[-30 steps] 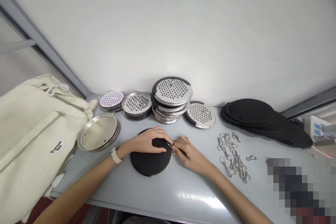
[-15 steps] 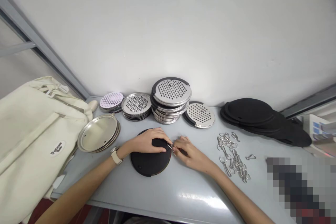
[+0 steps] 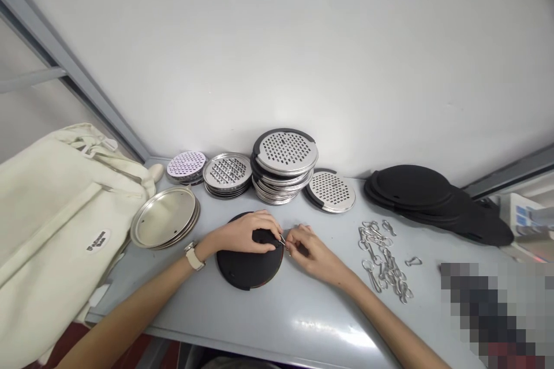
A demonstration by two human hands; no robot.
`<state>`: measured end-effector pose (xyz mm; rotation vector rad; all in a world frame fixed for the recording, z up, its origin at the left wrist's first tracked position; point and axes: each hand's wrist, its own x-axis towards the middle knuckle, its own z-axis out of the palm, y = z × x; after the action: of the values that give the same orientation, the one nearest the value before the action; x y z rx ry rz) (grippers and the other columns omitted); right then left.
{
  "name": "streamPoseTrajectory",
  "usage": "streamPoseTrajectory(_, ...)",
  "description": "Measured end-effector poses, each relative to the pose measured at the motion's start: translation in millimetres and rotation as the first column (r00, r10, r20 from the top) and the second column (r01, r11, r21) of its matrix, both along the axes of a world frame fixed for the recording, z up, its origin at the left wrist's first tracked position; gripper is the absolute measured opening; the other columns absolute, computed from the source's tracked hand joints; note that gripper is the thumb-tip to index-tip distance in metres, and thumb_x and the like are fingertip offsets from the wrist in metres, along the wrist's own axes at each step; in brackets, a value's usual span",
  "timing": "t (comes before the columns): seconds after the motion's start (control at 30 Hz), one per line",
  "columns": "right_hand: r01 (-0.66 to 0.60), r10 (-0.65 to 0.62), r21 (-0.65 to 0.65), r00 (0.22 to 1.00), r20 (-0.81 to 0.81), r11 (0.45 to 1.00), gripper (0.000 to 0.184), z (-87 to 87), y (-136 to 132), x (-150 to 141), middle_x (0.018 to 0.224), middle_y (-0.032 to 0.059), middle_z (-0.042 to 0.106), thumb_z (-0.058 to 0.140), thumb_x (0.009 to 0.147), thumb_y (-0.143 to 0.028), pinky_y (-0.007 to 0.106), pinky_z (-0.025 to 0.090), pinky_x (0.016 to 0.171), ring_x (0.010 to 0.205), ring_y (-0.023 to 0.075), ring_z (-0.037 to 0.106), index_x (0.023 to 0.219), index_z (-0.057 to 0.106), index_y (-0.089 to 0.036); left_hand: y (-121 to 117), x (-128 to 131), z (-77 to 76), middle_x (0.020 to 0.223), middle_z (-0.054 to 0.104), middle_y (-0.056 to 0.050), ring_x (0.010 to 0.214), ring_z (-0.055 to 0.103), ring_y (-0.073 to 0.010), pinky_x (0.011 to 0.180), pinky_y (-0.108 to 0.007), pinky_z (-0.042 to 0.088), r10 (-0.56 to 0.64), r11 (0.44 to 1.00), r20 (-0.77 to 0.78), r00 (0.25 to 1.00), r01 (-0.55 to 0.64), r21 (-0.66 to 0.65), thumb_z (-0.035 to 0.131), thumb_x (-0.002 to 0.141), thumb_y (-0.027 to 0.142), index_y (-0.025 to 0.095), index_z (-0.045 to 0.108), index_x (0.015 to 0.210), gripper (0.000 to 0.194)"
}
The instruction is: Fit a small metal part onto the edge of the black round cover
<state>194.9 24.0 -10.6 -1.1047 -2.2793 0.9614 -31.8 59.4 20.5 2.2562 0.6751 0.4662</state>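
Observation:
A round black disc (image 3: 242,265) lies on the grey table in front of me. Over its upper part rests my left hand (image 3: 253,232), thumb and fingers gripping it near the right edge. A small metal clip (image 3: 283,240) sits at that edge, between my two hands. My right hand (image 3: 308,251) pinches the clip with thumb and forefinger from the right. How far the clip passes through the disc is hidden by my fingers.
Loose metal clips (image 3: 385,265) lie to the right. Behind stand stacks of round perforated grater plates (image 3: 285,153), with black discs (image 3: 411,190) at the back right. Plain metal plates (image 3: 167,216) and a cream bag (image 3: 56,213) are on the left.
The view has shifted very slightly. Both hands stay at the disc's right edge, and the clip's angle there has changed a little.

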Motion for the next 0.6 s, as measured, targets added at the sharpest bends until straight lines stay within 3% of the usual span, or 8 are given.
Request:
streamPoseTrajectory(0.17, 0.018, -0.018, 0.032, 1.0, -0.014, 0.999, 0.02, -2.3, -1.2, -2.4, 0.067, -0.0025, 0.046, 0.044, 0.091, -0.02, 0.034, 0.038, 0.079, 0.073, 0.0156, 0.044, 0.071, 0.042, -0.021, 0.4, -0.9, -3.5, 0.112, 0.064, -0.005, 0.107, 0.057, -0.0168, 0.106, -0.032, 0.034, -0.001, 1.0, 0.016, 1.0, 0.001, 0.008, 0.065, 0.079, 0.022, 0.019, 0.066, 0.091, 0.013)
streamPoseTrajectory(0.4, -0.021, 0.022, 0.067, 1.0, -0.013, 0.998, 0.019, -1.6, -2.1, -3.4, 0.065, -0.0032, 0.043, 0.044, 0.085, -0.013, 0.033, 0.038, 0.076, 0.068, 0.0144, 0.043, 0.068, 0.039, -0.021, -0.6, -1.5, -1.9, 0.113, 0.065, -0.003, 0.11, 0.055, -0.0166, 0.109, -0.033, 0.031, -0.005, 1.0, 0.002, 1.0, 0.005, 0.008, 0.064, 0.08, 0.023, 0.021, 0.067, 0.096, 0.016)
streamPoseTrajectory(0.6, -0.06, 0.061, 0.088, 0.998, -0.013, 0.994, 0.023, -1.7, -1.3, -1.7, 0.065, -0.002, 0.049, 0.041, 0.093, -0.022, 0.034, 0.039, 0.078, 0.069, 0.0153, 0.045, 0.07, 0.045, -0.021, -1.1, -1.0, -1.5, 0.107, 0.068, -0.003, 0.101, 0.061, -0.0155, 0.112, -0.036, 0.025, -0.02, 1.0, 0.027, 0.999, 0.02, -0.002, 0.064, 0.081, 0.023, 0.021, 0.068, 0.097, 0.017)
